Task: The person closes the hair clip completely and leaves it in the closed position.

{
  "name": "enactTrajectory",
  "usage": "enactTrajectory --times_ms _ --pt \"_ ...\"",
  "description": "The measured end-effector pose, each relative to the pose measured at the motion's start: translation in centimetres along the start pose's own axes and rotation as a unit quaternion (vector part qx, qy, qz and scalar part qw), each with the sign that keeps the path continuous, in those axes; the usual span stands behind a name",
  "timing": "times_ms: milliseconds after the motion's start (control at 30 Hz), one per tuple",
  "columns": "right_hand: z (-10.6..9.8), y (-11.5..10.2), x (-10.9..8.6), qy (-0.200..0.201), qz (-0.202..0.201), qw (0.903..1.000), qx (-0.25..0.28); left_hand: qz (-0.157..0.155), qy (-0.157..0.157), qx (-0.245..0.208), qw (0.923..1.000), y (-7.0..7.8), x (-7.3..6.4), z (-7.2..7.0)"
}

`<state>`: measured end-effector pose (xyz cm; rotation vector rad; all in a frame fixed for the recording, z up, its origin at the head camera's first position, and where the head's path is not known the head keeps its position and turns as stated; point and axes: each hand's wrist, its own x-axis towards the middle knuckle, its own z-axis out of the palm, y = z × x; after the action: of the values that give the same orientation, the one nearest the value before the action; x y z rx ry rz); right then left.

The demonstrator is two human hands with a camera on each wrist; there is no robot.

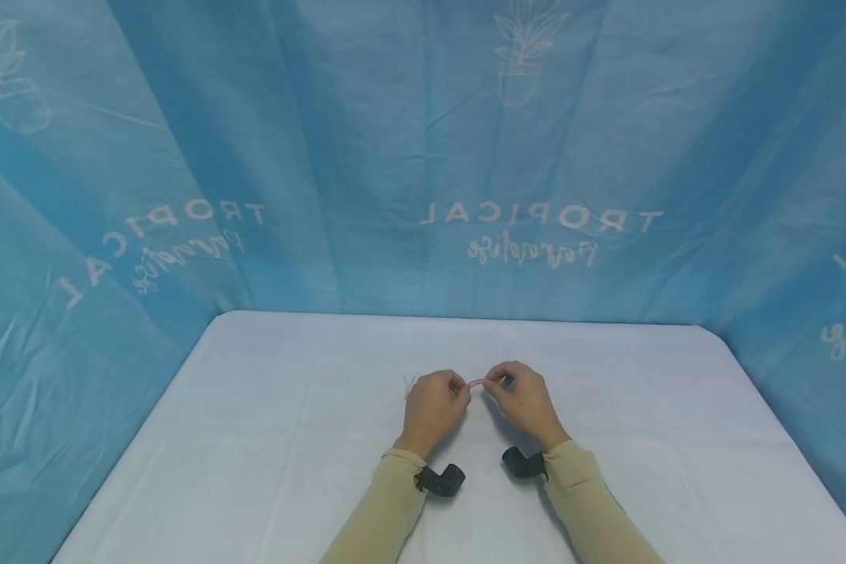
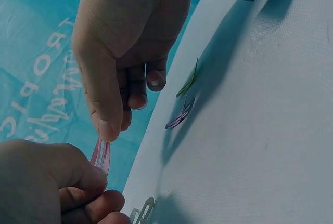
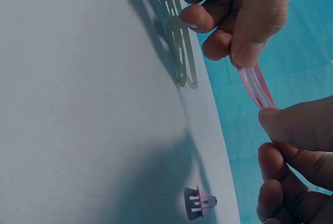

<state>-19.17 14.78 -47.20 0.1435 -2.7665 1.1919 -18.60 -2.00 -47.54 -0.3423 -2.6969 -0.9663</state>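
Note:
A pink snap hair clip (image 3: 255, 86) is stretched between my two hands above the white table. My left hand (image 1: 433, 407) pinches one end between thumb and fingertip. The other end is pinched the same way by my right hand (image 1: 526, 398). In the left wrist view, slots show along the pink clip (image 2: 101, 156); fingertips cover both its ends. Two pale grey-green snap clips (image 3: 179, 52) lie overlapping on the table near my left hand. A green clip (image 2: 188, 82) and a purple clip (image 2: 179, 117) lie on the table near my right hand.
The white-covered table (image 1: 254, 439) extends around both hands. A blue printed curtain (image 1: 366, 157) hangs behind it and along its sides. Black cameras (image 1: 442, 479) sit on the inner sides of both wrists, above the tabletop.

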Motion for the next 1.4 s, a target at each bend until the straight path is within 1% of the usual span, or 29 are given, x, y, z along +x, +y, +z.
enactTrajectory --times_ms 100,267,400,467,633,800,1033,1133,1400 --pt "-0.04 0.07 0.00 0.004 -0.001 1.0000 0.005 -0.001 -0.007 0.000 1.0000 -0.02 -0.02 0.05" --pt "-0.23 0.09 0.09 0.010 -0.001 0.9997 0.020 0.009 -0.008 0.008 0.9999 0.05 0.15 0.00" --pt "-0.31 -0.04 0.22 0.012 0.008 0.9991 0.039 0.019 -0.006 0.002 0.9998 0.16 0.21 -0.09" --pt "-0.31 -0.03 0.19 0.014 0.008 0.9987 0.048 0.018 -0.012 -0.005 0.9998 0.20 0.13 -0.05" --pt "-0.26 0.09 -0.04 0.032 -0.010 0.9984 0.046 0.016 -0.028 -0.014 0.9994 0.23 -0.11 0.21" --pt "-0.24 0.18 -0.12 0.046 -0.019 0.9972 0.056 0.024 -0.035 -0.006 0.9991 0.33 -0.17 0.31" --pt "-0.25 0.14 -0.14 0.035 -0.004 0.9956 0.087 0.045 -0.033 0.003 0.9984 0.36 -0.22 0.41" --pt "-0.28 0.10 -0.18 0.033 -0.006 0.9951 0.093 0.051 -0.035 0.001 0.9981 0.35 -0.24 0.46" --pt "-0.27 0.15 -0.12 0.038 -0.001 0.9930 0.111 0.052 -0.037 0.015 0.9978 0.64 -0.22 0.41"
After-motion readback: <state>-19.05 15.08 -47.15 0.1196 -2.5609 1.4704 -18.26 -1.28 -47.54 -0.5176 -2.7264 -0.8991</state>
